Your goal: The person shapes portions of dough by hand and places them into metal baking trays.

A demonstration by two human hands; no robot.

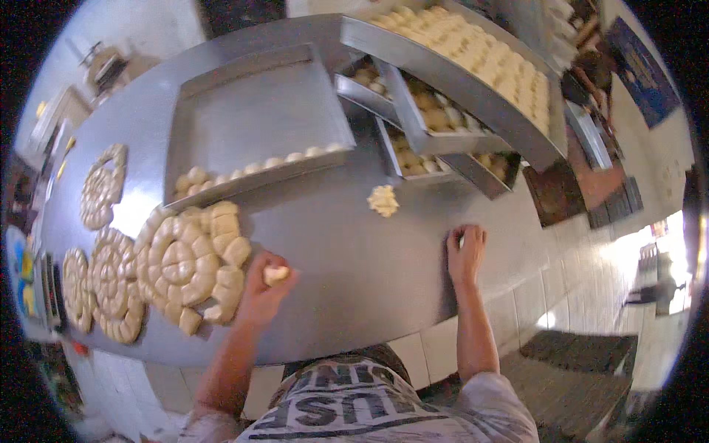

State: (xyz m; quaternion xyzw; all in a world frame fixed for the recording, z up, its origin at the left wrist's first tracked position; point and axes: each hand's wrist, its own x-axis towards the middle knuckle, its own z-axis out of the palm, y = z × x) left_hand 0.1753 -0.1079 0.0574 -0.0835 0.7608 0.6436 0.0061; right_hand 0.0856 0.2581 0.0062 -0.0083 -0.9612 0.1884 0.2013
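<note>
Closed around a dough piece (276, 275), the left grip (266, 289) is held over the tabletop (354, 273), with the pale lump shown at the curled fingers. The right grip (465, 255) is narrow, its fingers bent inward and turned down; a small pale spot is seen among them, but whether anything is held cannot be told.

Between the two grips, a broad stretch of bare tabletop is left open. It is bounded on the near side by the curved front edge, close to the person's shirt (347, 399), and on the far side by the near wall of a wide tray (258, 96) and a pale clump (383, 200). On the right, far side, room is taken up by stacked trays (450, 77), set at angles and filled with dough. Along the near wall of the wide tray, dough balls (274, 162) are lined up, bunched at the left corner; the rest of its floor is bare.

The dough piece is enclosed by the left grip, just beside the large dough round (177, 262), which is divided into segments. Farther left, smaller rounds (114, 280) are spread, well apart from the right grip.
</note>
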